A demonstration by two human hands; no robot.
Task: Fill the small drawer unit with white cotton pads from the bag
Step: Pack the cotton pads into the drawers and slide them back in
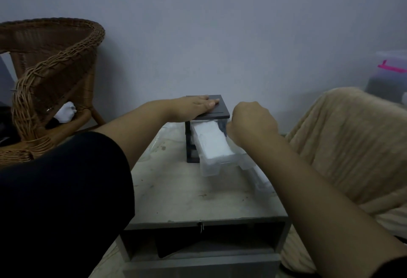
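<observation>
While the left hand (198, 106) lay flat, fingers straight, on the dark top of the drawer unit (221, 112), pinning it to the table (187, 196), the right hand (251, 121) was curled at the far right corner of the pulled-out top drawer (211, 167). Whether it pinched anything could not be told, since its fingertips were hidden behind the knuckles. The cotton pads (211, 143) lay just left of that fist, a white stack filling the clear drawer. The step looked like tucking the stack down. Doing it well probably meant levelling the back edge so nothing snagged the frame, with the flat palm's weight on top, then pushing the drawer in straight.
</observation>
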